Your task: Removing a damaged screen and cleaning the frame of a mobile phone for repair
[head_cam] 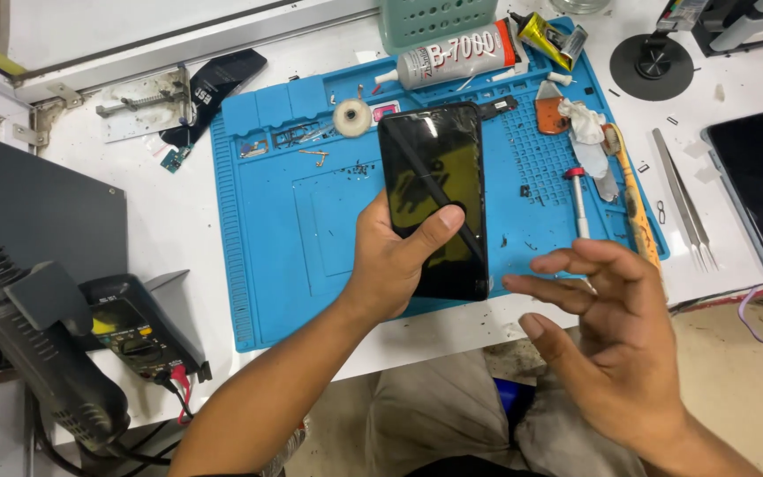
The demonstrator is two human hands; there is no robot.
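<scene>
My left hand grips a black smartphone from its lower left side, thumb laid across the dark glass. The phone is held screen up over a blue silicone work mat, and a thin dark stick lies diagonally across the screen under my thumb. My right hand hovers to the right of the phone's lower end, fingers spread and holding nothing.
On the mat lie a white glue tube, a tape roll, a small screwdriver and a toothbrush. Tweezers and a second phone rest at the right. A hot-air gun and multimeter sit at the left.
</scene>
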